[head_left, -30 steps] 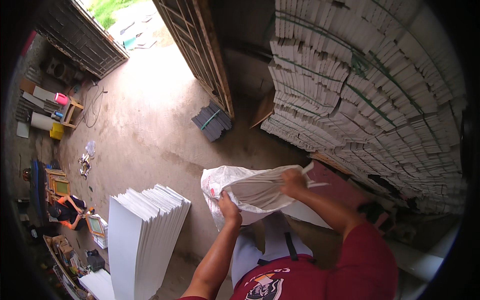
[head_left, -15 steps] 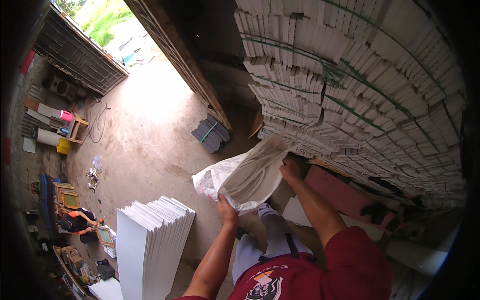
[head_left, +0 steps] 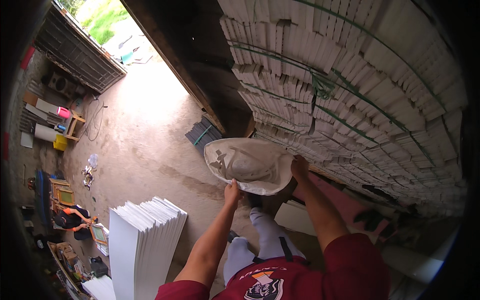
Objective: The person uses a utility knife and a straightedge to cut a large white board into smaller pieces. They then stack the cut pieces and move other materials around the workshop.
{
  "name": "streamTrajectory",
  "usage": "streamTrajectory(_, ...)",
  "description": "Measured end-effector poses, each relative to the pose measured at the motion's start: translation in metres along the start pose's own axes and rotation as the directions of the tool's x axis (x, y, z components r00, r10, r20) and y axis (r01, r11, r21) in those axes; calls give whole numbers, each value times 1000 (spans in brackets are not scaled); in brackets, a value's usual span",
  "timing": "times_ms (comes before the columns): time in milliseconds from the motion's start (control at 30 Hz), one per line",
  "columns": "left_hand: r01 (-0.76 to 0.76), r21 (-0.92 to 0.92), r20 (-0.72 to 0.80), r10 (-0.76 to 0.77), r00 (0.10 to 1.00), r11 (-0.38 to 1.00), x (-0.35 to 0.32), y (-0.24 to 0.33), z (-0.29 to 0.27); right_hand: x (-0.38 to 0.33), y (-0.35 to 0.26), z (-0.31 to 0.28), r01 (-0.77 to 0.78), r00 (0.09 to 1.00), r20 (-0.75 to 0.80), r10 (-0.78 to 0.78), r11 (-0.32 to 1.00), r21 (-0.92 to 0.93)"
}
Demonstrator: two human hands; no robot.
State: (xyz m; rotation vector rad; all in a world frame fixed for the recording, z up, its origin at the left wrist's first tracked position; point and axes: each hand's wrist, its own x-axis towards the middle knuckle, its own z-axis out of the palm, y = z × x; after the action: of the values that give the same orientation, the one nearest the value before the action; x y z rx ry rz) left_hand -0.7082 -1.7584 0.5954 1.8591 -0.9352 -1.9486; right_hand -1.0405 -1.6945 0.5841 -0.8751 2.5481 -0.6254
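Observation:
Between my two hands hangs a white woven sack [head_left: 262, 189], its wide mouth turned up toward me. Inside it show a few darker strip-like shapes [head_left: 218, 159] and pale folds; I cannot make out what they are. My left hand [head_left: 232, 193] pinches the near rim, thumb up. At the right end of the rim, my right hand [head_left: 300, 167] is closed on the sack's edge. The sack is held in the air in front of my legs, above the concrete floor [head_left: 150, 145].
A tall stack of white sheets [head_left: 145, 235] stands to my left. Strapped white bundles [head_left: 345, 95] form a wall at right. Ahead lies a strapped grey bundle [head_left: 203, 133]. Far left, a person [head_left: 75, 220] works with a frame [head_left: 98, 233]. A doorway opens ahead.
The sack's mouth has swung open and turned up, so its inside now shows. Both hands have stayed on its rim; the left has shifted slightly up and right.

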Motion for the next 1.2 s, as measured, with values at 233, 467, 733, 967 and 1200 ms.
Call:
streamTrajectory(233, 0, 59, 138, -8, 990, 998, 4, 26, 37, 18, 5, -23, -129, 990, 74, 124, 989, 69)
streamTrajectory(467, 102, 50, 270, -111, 957, 994, -15, 37, 62, 15, 39, -20, -147, 988, -14, 151, 979, 138)
streamTrajectory(733, 64, 7, 188, -64, 980, 998, -61, -8, -3, -72, -31, -20, 293, 951, -73, -301, 950, -105)
streamTrajectory(967, -53, -221, -84, 35, 996, 974, -146, -76, -104, -220, -126, 28, 610, 740, 272, -615, 784, 112)
streamTrajectory(1200, -177, -327, -335, 61, 940, 928, -275, -212, -244, -425, -207, 65, 797, 320, 488, -812, 509, 326)
